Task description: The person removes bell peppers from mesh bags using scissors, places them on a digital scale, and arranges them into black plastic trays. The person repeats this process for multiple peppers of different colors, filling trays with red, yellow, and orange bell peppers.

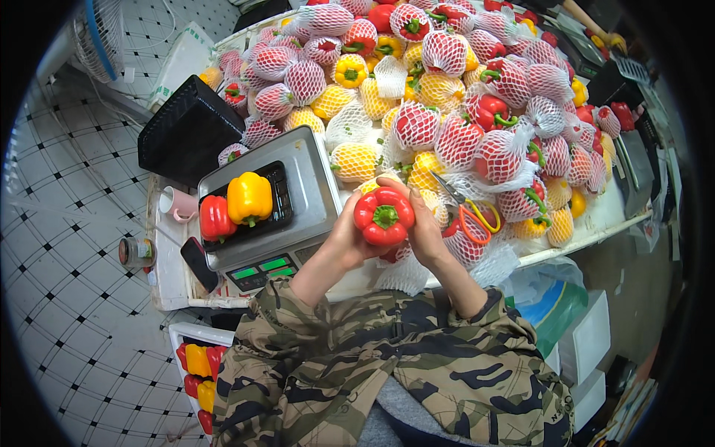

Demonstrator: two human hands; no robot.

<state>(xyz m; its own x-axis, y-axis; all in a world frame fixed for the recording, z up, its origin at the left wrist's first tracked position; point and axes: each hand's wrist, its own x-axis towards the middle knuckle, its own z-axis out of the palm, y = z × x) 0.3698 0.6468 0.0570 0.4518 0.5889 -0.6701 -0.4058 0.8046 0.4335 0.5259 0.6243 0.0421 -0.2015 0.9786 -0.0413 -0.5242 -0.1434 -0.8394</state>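
Between my left hand (346, 237) and my right hand (427, 229) is a red bell pepper (384, 217), its green stem facing up at the camera. Left of my hands, a digital scale (307, 184) with a metal pan carries a black plastic tray (283, 193). In that tray lie a red bell pepper (217, 217) and a yellow bell pepper (249, 198), side by side. Scissors with orange and yellow handles (473, 219) rest on the pile just right of my right hand. Many red and yellow peppers in white foam nets (416, 124) are heaped beyond.
A black stack of trays (190, 131), a pink mug (179, 204) and a phone (199, 264) are around the scale. A glass jar (136, 252) is at the far left. Below stands a white box of peppers (206, 333). Another person's arm (585, 19) shows at the upper right.
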